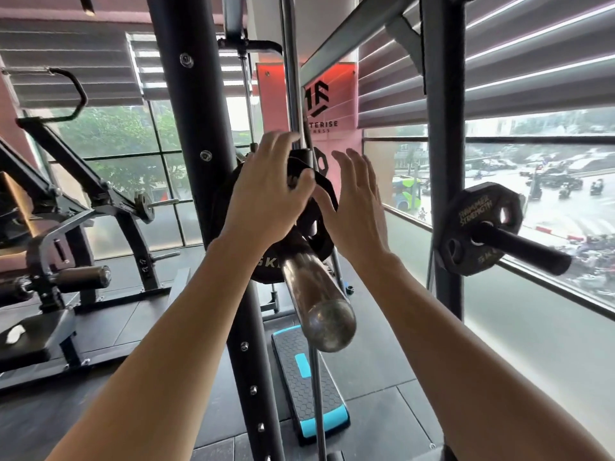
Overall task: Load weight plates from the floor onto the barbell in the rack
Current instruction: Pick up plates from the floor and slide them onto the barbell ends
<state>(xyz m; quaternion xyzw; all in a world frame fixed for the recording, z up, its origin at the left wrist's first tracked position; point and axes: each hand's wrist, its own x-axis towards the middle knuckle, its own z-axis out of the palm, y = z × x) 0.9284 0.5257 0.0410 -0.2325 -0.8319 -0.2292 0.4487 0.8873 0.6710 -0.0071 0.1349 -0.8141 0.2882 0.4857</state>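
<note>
The steel barbell sleeve (316,294) points toward me from the rack, its round end near the centre of view. Black weight plates (314,227) sit on the sleeve against the rack upright. My left hand (266,188) reaches over the top of the plates, its fingers curled round the upper rim of the outer plate. To the right of the plates my right hand (356,207) has straight, spread fingers, with the thumb side touching the plate's right edge.
A black rack upright (213,194) stands just left of the sleeve. On the right post (446,161) a small plate (482,227) hangs on a storage peg. A blue-and-black step platform (307,384) lies on the floor below. Gym machines (66,227) fill the left.
</note>
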